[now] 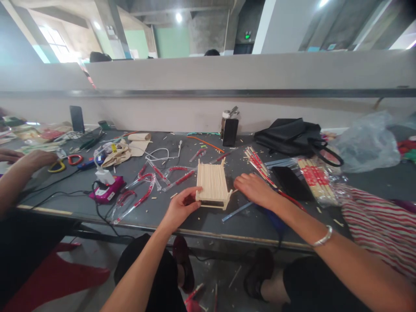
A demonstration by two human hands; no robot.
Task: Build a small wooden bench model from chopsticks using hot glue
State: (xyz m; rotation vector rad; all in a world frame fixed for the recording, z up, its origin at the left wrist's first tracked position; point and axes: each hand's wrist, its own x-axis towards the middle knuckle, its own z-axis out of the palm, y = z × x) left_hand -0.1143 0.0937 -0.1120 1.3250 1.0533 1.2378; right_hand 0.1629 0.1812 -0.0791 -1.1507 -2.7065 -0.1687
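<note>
A small bed-like model of pale wooden sticks (212,181), with a slatted top and corner posts, stands on the dark table before me. My left hand (182,209) is closed on its near left corner, thumb and fingers gripping the edge. To the right of the model, my right hand (255,189) reaches in low over the table with its fingers drawn together. A short wooden stick (234,191) shows at its fingertips, by the model's near right post; whether the two touch I cannot tell.
Red-and-clear plastic wrappers (147,190) lie left of the model, near a purple power strip (108,190). Bundled chopsticks (315,175), a black phone (292,183) and a black bag (289,136) lie to the right. Another phone (230,132) stands behind. A co-worker's arm (22,177) is at far left.
</note>
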